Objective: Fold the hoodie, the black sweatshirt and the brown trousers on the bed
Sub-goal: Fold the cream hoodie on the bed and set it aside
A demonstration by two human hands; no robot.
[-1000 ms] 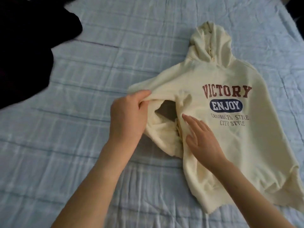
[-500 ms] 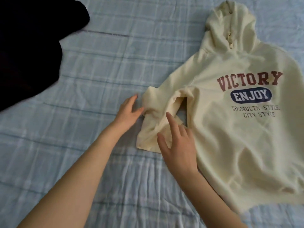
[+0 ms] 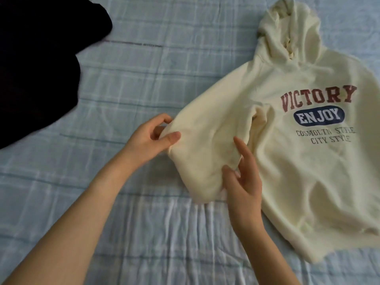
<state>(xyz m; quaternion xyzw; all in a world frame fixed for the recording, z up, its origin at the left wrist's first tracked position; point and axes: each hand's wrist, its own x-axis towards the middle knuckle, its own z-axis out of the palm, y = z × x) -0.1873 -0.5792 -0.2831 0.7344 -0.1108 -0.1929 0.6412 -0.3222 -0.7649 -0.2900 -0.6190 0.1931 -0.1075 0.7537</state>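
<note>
- The left grip (image 3: 148, 138) pinches the bunched sleeve (image 3: 205, 145) at its outer edge; the right grip (image 3: 244, 182) pinches its inner side, by the body.
- The hoodie (image 3: 308, 171) lies front-up on the bed (image 3: 164, 68), hood farthest away; the sweatshirt (image 3: 30, 58) sits at far left.
- Garment 1 of 3, apparently: sleeve being straightened. Next, it needs laying flat across the chest.

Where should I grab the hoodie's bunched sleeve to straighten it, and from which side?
Take the sleeve at its bunched outer end, coming from the left, where the left hand pinches it. The sleeve lies crumpled against the body of the hoodie with its cuff out of sight, so that outer bulge is likely the freest fabric to pull.
</note>
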